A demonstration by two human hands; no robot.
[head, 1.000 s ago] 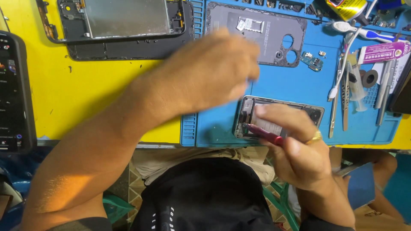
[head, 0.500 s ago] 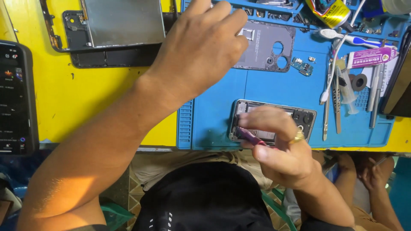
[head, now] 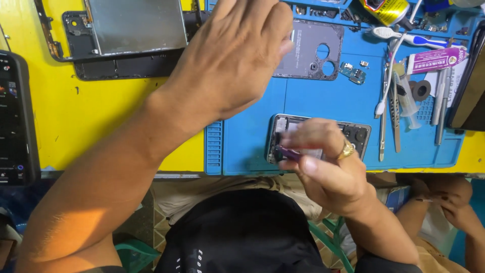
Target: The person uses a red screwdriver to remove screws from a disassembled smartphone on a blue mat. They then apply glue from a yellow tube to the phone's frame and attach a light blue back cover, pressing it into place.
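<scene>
Your right hand (head: 328, 169) sits at the near edge of the blue rubber work mat (head: 252, 136), its grip pinched together on a slim purple-handled tool (head: 292, 153); the tool's tip lies over the opened dark phone body (head: 353, 136), which rests flat on the mat close to the near lip of the yellow counter (head: 101, 121); there is little room between phone and edge. Your left hand (head: 237, 55) is raised over the far part of the mat, fingers loosely together and slightly blurred; you cannot tell whether that grip holds anything, since the fingertips run past the top of the frame. It covers part of the grey phone back cover with round camera holes (head: 316, 53). Bare mat lies open between the two phones. To the right, the row of metal tweezers and picks (head: 391, 101) crowds the mat's right side; a dark slab (head: 472, 81) at the right edge is cut off. Far left, a dark phone with lit screen (head: 15, 126) is cut by the frame; a silver-backed phone frame (head: 131, 30) lies on the yellow counter, its top cropped. Your fingers hide much of the opened phone's inside.
</scene>
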